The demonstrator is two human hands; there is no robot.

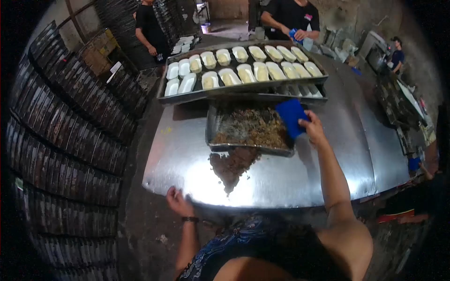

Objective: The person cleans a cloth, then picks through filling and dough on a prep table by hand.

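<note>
Holds the left hand (179,202) at the near left edge of the worktop (180,157), fingers loosely curled and slightly apart; cannot tell about contact with the metal. Just beyond, a brown crumbly heap (232,166), tapering to a point toward the near edge and meeting the near wall of a pan (210,122).

Pinches a blue scraper (288,116) by its right edge between thumb and fingers of the right hand (313,127), above the pan's right end. Runs lengthwise near to far — far end leaning left, broad face toward the camera. Hides the pan's far right corner; hides some fingertips too. Hard to judge: any touch between scraper and crumbs (248,124).

Farther back, a wide tray (187,96) of white moulds (245,73), long axis left to right, with a second tray (315,99) mostly hidden beneath. Beyond, a person in black (296,11), cut off by the top border, with a blue item (294,33) in hand, too small to name.
</note>
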